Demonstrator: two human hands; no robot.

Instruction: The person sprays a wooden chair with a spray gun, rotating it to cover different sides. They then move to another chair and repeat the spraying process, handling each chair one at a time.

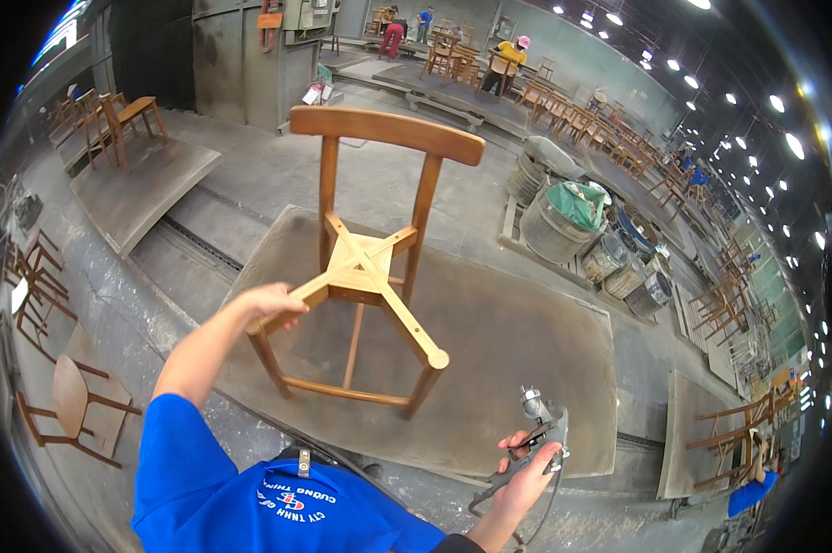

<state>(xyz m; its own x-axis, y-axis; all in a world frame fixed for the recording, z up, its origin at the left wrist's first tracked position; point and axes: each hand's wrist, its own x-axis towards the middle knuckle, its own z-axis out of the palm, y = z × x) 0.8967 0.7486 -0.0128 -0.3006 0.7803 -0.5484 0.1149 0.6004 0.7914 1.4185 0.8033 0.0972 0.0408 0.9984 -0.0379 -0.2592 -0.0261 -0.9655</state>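
A wooden chair frame (pixel 388 131) stands in front of me, its back at the far side. The backrest and legs are brown, while the crossed seat braces (pixel 371 263) and rails are pale wood with no seat panel on them. My left hand (pixel 273 302) is closed round the near left corner of the pale seat frame. In my right hand (pixel 531 470), off to the right of the chair, is a metal spray gun (pixel 552 429) with a hose trailing down from it. Its nozzle end points up and away from me, apart from the chair.
The chair rests on a wide stained board (pixel 536 359). Dirty drums (pixel 559 226), one with green plastic, stand at the back right. Another board with chairs (pixel 125 115) lies back left, and a chair (pixel 70 396) stands near left. People (pixel 508 57) and rows of chairs are farther off.
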